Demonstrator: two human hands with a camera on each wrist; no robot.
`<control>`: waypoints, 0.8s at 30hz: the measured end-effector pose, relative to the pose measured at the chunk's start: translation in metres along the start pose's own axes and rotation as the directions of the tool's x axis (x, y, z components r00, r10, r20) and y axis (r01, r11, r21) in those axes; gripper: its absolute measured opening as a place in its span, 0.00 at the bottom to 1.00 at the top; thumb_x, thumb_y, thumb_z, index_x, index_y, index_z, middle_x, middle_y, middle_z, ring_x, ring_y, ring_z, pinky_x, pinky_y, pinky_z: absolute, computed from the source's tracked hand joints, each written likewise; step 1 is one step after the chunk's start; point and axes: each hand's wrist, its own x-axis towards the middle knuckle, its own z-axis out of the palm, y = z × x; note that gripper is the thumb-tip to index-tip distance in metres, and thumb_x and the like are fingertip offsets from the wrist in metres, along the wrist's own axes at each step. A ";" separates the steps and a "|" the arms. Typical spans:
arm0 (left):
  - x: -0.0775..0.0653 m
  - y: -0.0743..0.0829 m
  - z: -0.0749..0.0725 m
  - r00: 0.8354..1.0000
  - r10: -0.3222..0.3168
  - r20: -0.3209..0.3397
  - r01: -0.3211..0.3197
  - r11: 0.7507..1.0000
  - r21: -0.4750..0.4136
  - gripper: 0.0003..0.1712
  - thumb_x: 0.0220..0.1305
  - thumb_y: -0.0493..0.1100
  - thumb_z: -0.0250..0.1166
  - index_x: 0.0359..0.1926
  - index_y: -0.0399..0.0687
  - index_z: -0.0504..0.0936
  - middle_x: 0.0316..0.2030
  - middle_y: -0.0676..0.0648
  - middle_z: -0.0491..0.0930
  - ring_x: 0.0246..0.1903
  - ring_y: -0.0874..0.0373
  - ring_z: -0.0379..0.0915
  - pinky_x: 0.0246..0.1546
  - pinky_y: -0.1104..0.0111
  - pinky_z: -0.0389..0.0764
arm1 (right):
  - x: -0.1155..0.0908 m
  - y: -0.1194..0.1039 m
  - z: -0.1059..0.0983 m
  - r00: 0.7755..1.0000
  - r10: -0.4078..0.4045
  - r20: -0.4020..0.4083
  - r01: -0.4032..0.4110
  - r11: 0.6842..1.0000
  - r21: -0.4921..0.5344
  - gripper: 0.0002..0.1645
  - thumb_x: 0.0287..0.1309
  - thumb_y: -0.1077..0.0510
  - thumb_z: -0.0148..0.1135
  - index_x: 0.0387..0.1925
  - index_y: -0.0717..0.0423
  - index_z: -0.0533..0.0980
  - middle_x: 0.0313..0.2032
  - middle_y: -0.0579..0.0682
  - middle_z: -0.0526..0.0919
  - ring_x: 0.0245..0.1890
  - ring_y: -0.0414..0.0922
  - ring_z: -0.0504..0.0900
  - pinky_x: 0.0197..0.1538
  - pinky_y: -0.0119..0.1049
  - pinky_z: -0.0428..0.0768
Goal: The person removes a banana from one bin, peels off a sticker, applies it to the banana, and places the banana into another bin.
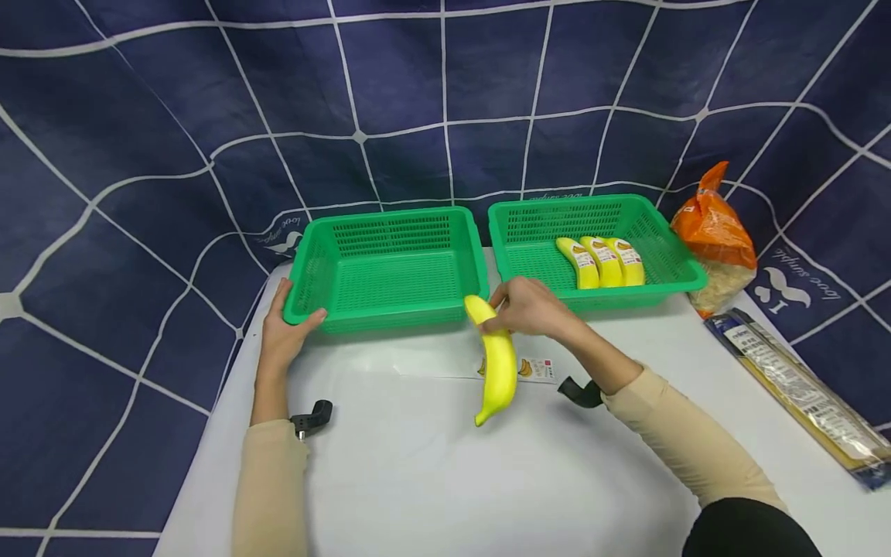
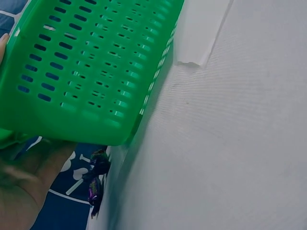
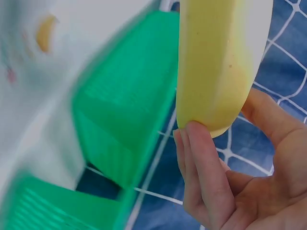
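Note:
My right hand (image 1: pixel 525 308) pinches a yellow banana (image 1: pixel 500 367) by its upper end, and the fruit hangs lengthwise in front of the left green basket (image 1: pixel 390 319). Close up in the right wrist view, thumb and fingers press on either side of the banana (image 3: pixel 220 62). My left hand (image 1: pixel 281 336) grips the near left corner of that basket, thumb at the front rim and fingers along the side. Nothing lies inside this basket. Three bananas (image 1: pixel 607 263), each with a printed label, lie side by side in the right green basket (image 1: pixel 671 286).
Below the baskets, a strip of banana labels (image 1: pixel 534 370) lies on the white table (image 1: pixel 418 480). At the right stand an orange-topped bag (image 1: pixel 717 240) and a long flat package (image 1: pixel 800 387). A dark blue checked cloth (image 1: pixel 404 85) hangs behind.

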 end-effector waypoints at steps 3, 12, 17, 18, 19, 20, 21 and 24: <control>-0.002 -0.001 0.000 1.000 -0.003 -0.010 0.003 1.000 -0.005 0.56 0.54 0.47 0.74 0.77 0.52 0.51 0.78 0.54 0.43 0.78 0.53 0.36 0.77 0.54 0.43 | -0.012 0.015 0.020 0.999 0.027 0.033 -0.028 0.999 0.034 0.31 0.40 0.44 0.78 0.44 0.58 0.81 0.32 0.50 0.86 0.28 0.45 0.83 0.29 0.33 0.77; -0.001 -0.001 0.004 1.000 -0.020 -0.006 0.019 0.999 -0.043 0.56 0.54 0.44 0.73 0.77 0.55 0.49 0.78 0.56 0.42 0.77 0.55 0.37 0.77 0.58 0.45 | -0.032 0.051 0.070 0.995 0.027 0.100 -0.035 0.996 0.077 0.24 0.37 0.46 0.80 0.34 0.55 0.80 0.24 0.47 0.82 0.23 0.42 0.78 0.27 0.32 0.73; -0.004 0.008 0.004 0.999 -0.034 -0.014 0.033 0.998 -0.048 0.54 0.54 0.41 0.72 0.77 0.52 0.51 0.78 0.53 0.44 0.77 0.55 0.37 0.77 0.60 0.44 | -0.037 0.064 0.083 0.993 0.030 0.111 -0.036 0.998 0.054 0.20 0.36 0.47 0.80 0.28 0.51 0.79 0.19 0.46 0.79 0.23 0.42 0.74 0.28 0.32 0.70; -0.006 0.013 0.004 0.999 -0.039 -0.016 0.038 0.998 -0.057 0.54 0.54 0.40 0.72 0.77 0.50 0.51 0.78 0.51 0.44 0.77 0.54 0.37 0.77 0.60 0.43 | -0.038 0.067 0.085 0.993 0.029 0.115 -0.035 0.998 0.051 0.20 0.36 0.47 0.80 0.27 0.51 0.79 0.19 0.46 0.79 0.23 0.42 0.74 0.29 0.33 0.71; -0.008 0.017 0.004 0.999 -0.041 -0.016 0.040 0.997 -0.064 0.54 0.54 0.39 0.72 0.76 0.48 0.51 0.78 0.50 0.44 0.77 0.53 0.37 0.77 0.60 0.43 | -0.038 0.069 0.086 0.992 0.029 0.121 -0.035 0.998 0.052 0.20 0.36 0.47 0.80 0.27 0.51 0.79 0.19 0.45 0.79 0.23 0.42 0.74 0.30 0.33 0.71; -0.011 0.022 0.004 0.999 -0.042 -0.016 0.041 0.997 -0.072 0.54 0.54 0.39 0.71 0.76 0.46 0.50 0.78 0.48 0.44 0.77 0.52 0.37 0.77 0.59 0.43 | -0.039 0.071 0.087 0.991 0.033 0.126 -0.040 0.998 0.056 0.20 0.37 0.47 0.80 0.27 0.51 0.79 0.19 0.45 0.79 0.24 0.42 0.74 0.32 0.34 0.71; -0.014 0.027 0.004 0.999 -0.044 -0.015 0.043 0.996 -0.081 0.54 0.54 0.38 0.71 0.76 0.44 0.50 0.78 0.47 0.43 0.77 0.51 0.37 0.77 0.59 0.43 | -0.039 0.073 0.088 0.991 0.032 0.127 -0.039 0.998 0.056 0.20 0.37 0.47 0.80 0.28 0.51 0.79 0.19 0.45 0.79 0.24 0.42 0.74 0.37 0.34 0.71; -0.020 0.036 0.004 0.999 -0.051 -0.018 0.049 0.994 -0.093 0.53 0.56 0.41 0.70 0.76 0.43 0.48 0.78 0.45 0.42 0.78 0.50 0.35 0.77 0.59 0.42 | -0.039 0.077 0.090 0.991 0.040 0.130 -0.052 0.995 0.090 0.20 0.38 0.48 0.80 0.29 0.53 0.80 0.20 0.46 0.80 0.23 0.42 0.75 0.38 0.35 0.72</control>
